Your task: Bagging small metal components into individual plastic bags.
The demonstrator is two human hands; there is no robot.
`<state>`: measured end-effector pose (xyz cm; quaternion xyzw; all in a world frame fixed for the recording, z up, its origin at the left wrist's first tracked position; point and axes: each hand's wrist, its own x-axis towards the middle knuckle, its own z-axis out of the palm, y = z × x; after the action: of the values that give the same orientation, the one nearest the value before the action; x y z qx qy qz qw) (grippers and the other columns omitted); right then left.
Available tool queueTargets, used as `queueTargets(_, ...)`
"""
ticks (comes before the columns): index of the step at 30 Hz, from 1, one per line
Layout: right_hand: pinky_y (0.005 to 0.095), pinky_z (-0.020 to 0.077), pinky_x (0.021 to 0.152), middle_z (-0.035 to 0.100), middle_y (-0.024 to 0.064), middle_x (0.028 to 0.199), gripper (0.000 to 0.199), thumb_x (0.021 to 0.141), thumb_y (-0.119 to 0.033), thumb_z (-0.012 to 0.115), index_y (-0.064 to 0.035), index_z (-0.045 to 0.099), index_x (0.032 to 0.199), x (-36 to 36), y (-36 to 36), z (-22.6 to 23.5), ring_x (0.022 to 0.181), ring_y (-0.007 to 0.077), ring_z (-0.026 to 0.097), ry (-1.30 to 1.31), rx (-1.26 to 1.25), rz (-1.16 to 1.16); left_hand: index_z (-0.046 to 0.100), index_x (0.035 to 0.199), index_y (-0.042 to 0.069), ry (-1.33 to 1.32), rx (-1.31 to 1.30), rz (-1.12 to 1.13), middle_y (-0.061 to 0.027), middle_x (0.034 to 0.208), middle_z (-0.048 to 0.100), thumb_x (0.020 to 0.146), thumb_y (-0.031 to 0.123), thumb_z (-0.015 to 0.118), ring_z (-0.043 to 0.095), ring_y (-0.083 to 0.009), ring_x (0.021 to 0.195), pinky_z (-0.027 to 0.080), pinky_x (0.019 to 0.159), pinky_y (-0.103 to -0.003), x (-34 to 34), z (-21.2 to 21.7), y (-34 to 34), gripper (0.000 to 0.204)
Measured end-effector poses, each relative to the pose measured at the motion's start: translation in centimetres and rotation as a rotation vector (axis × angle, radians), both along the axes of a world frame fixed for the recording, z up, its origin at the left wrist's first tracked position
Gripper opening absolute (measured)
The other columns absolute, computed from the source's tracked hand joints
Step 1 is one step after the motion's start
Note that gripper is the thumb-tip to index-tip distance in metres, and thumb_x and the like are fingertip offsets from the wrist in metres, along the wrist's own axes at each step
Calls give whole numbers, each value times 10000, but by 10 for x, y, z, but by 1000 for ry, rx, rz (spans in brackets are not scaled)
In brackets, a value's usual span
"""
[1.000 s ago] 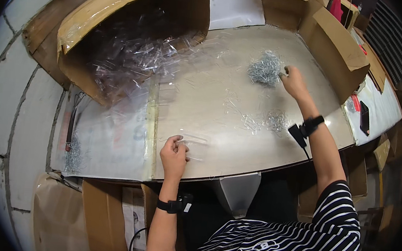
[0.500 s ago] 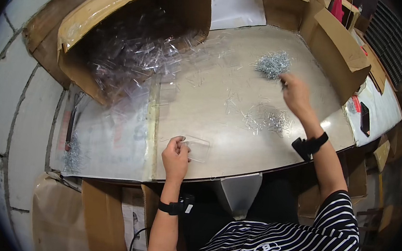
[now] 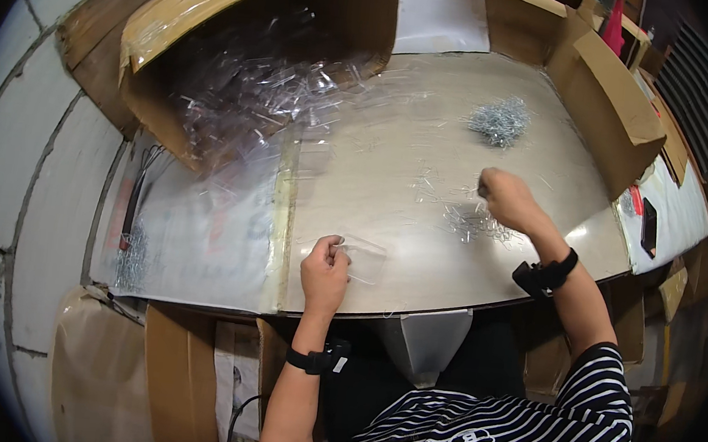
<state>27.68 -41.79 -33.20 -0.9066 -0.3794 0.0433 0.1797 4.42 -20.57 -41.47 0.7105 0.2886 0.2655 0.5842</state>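
Note:
At the near edge of the table, my left hand (image 3: 326, 274) pinches a thin, clear plastic piece (image 3: 363, 258), whose edge catches the light. My right hand (image 3: 511, 202) is closed above the middle of the table. Whatever its fingertips hold, if anything, is too small to make out. Just below it lie several loose, thin metal wire pieces (image 3: 475, 224). A denser heap of similar small silvery pieces (image 3: 500, 122) rests farther back, apart from both hands.
A large cardboard box (image 3: 160, 40) on its side spills clear plastic pieces (image 3: 272, 94) onto the table (image 3: 416, 287). At left, a dark-handled tool (image 3: 131, 208) lies by more metal pieces (image 3: 131, 261). A phone (image 3: 649, 226) sits at right, beyond a cardboard wall (image 3: 612, 109).
My right hand has come away from the far heap, toward me and over the nearer loose pieces. The clear plastic piece in my left hand has tilted. The whole view has shifted slightly.

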Motion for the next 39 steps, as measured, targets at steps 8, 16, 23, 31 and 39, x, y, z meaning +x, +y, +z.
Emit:
queueTargets(8, 456, 465, 676, 617, 239, 810, 118, 679, 27, 510, 60, 589, 761, -25, 69, 37, 806, 411, 589, 27, -480, 428, 618, 974, 18, 97, 164, 51, -143, 689, 621, 807, 93, 548, 604, -241, 596, 474, 590, -322, 1, -15, 7, 195)
queueTargets(16, 298, 500, 698, 624, 121, 777, 137, 841, -26, 551, 72, 593, 927, -104, 249, 65, 767, 174, 616, 653, 647, 659, 567, 993, 31, 5, 300, 0, -155, 688, 592, 823, 99, 549, 578, -270, 631, 451, 588, -356, 8, -29, 4, 184)
queueTargets(23, 392, 491, 678, 654, 214, 865, 164, 718, -2, 567, 49, 652, 848, -13, 205, 9, 746, 345, 624, 158, 245, 443, 606, 978, 4, 75, 272, 52, -180, 730, 625, 815, 96, 553, 625, -292, 662, 471, 606, -339, 1, 4, -3, 194)
queueTargets(31, 396, 319, 1064, 280, 157, 1463, 648, 846, -438, 534, -154, 346, 1397, 9, 118, -27, 1338, 344, 284, -55, -376, 513, 591, 972, -22, -34, 99, 17, -59, 641, 582, 812, 13, 514, 513, -89, 472, 428, 411, -235, 2, -31, 12, 182)
queueTargets(39, 368, 281, 1083, 323, 183, 1437, 567, 907, -338, 496, -36, 367, 1369, -9, -54, -12, 1345, 320, 281, 309, 321, -39, 527, 897, -32, -87, -165, 105, -70, 668, 567, 820, -22, 529, 563, -137, 478, 453, 424, -242, -1, 10, 5, 77)
